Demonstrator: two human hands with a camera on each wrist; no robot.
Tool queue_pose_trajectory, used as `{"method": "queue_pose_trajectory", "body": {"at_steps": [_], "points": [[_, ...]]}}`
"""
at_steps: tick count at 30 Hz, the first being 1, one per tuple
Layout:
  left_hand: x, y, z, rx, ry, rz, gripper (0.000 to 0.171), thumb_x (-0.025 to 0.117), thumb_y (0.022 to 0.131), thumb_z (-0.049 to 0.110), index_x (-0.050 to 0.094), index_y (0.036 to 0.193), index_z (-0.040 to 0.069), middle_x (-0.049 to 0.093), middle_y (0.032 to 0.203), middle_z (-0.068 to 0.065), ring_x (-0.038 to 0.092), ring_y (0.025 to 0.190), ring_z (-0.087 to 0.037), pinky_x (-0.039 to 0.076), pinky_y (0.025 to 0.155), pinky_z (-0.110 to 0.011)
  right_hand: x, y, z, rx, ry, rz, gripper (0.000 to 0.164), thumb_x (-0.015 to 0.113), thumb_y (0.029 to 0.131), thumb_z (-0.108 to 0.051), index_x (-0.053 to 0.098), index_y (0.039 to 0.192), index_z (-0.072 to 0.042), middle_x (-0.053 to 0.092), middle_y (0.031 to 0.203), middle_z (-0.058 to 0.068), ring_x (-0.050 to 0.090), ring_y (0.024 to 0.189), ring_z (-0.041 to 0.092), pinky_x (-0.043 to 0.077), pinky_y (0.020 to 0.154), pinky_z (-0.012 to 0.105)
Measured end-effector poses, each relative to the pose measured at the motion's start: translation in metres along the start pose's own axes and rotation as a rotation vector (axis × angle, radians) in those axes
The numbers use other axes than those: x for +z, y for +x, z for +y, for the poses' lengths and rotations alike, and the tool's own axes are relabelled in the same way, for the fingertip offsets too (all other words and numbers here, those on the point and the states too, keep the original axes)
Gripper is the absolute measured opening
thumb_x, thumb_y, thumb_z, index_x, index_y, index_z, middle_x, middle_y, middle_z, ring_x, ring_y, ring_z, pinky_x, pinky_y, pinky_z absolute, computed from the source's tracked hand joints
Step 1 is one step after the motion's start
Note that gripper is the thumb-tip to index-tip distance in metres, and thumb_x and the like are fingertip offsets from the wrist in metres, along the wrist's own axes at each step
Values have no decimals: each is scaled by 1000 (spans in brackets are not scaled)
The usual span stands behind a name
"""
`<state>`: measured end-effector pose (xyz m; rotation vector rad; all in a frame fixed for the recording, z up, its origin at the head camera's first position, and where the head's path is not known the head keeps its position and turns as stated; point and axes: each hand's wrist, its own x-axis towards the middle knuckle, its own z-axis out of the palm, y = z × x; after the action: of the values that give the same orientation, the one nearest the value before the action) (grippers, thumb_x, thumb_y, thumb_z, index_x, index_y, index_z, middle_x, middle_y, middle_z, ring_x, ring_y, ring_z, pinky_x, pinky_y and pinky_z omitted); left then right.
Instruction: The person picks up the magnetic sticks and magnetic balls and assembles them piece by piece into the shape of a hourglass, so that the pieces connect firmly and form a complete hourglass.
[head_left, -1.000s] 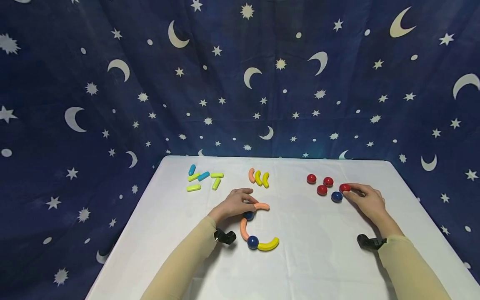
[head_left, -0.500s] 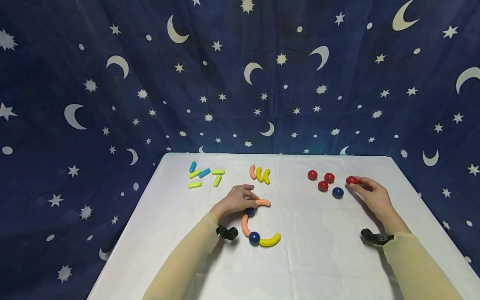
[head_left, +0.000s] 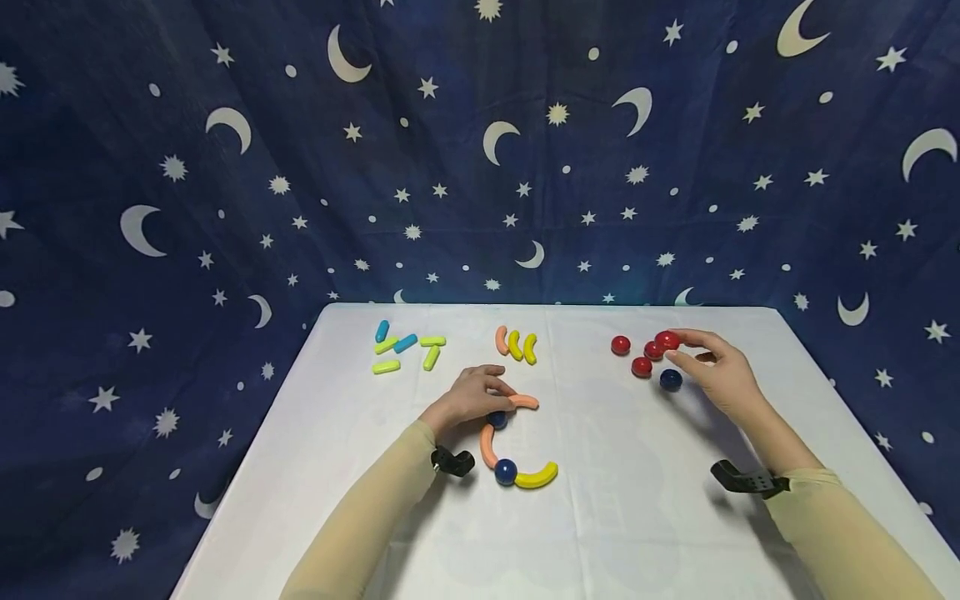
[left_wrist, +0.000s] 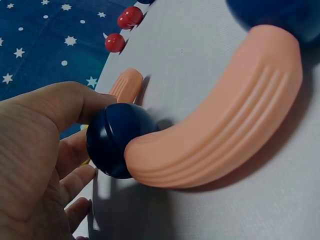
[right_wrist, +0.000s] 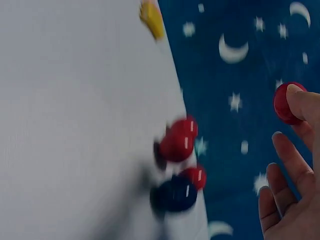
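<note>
In the head view, my right hand (head_left: 716, 375) pinches a red ball (head_left: 667, 340) between thumb and fingers, lifted above the table. The right wrist view shows this red ball (right_wrist: 287, 104) with the thumb across it. My left hand (head_left: 471, 395) pinches the near end of a curved peach stick (head_left: 527, 402), beside a dark blue ball (left_wrist: 120, 140). That ball joins a second curved peach stick (head_left: 488, 447). The chain runs on to another blue ball (head_left: 506, 472) and a curved yellow stick (head_left: 537, 476). The fingers partly hide the upper blue ball.
Below the held ball lie several red balls (head_left: 620, 345) and a blue ball (head_left: 671, 380). Short lime sticks (head_left: 386, 367) and blue sticks (head_left: 406, 343) lie at the back left. Curved yellow sticks (head_left: 530, 349) and one curved peach stick (head_left: 502, 340) lie at the back middle. A starry cloth (head_left: 450, 167) stands behind the white table (head_left: 645, 517).
My right hand has taken the red ball from beside the blue one, drawn it right, then raised it and swung it left. My left hand stays at the chain.
</note>
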<state>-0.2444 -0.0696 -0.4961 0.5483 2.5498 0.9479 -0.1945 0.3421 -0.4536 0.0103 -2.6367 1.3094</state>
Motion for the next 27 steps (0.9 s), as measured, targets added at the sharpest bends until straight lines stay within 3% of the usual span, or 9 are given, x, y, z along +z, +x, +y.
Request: {"method": "queue_pose_trajectory", "body": {"at_steps": [6, 10, 13, 18, 27], "points": [[0, -1, 1, -17, -20, 9, 31, 75, 90, 44, 80, 111, 22, 45, 157, 1, 26, 149, -31, 26, 119, -48, 36, -1, -21, -99, 54, -91, 46, 73, 96, -36, 66, 134, -11, 63, 126, 10, 52, 110, 27, 44, 84, 32], [1, 1, 0, -22, -27, 17, 30, 75, 90, 45, 80, 109, 22, 46, 156, 1, 27, 148, -31, 26, 118, -48, 66, -4, -24, -121, 72, -199, 44, 77, 93, -36, 69, 128, -11, 66, 127, 8, 54, 117, 29, 45, 94, 44], [0, 2, 0, -25, -28, 22, 30, 75, 90, 43, 81, 109, 21, 46, 156, 2, 27, 148, -31, 26, 118, -48, 87, -7, -26, -99, 75, -294, 45, 78, 91, -40, 70, 126, -13, 66, 129, 7, 54, 124, 28, 43, 102, 53], [-1, 1, 1, -35, -41, 26, 27, 73, 91, 40, 81, 108, 21, 45, 156, 3, 27, 148, -30, 25, 119, -48, 115, -11, -27, -65, 79, -395, 44, 79, 89, -43, 69, 123, -17, 66, 124, 2, 57, 122, 27, 45, 105, 54], [-1, 2, 2, -57, -40, 45, 19, 75, 90, 38, 82, 101, 24, 45, 156, 4, 25, 149, -31, 24, 119, -49, 141, -15, -31, -8, 75, -433, 40, 83, 86, -36, 70, 118, -18, 66, 119, 0, 53, 120, 26, 41, 107, 52]]}}
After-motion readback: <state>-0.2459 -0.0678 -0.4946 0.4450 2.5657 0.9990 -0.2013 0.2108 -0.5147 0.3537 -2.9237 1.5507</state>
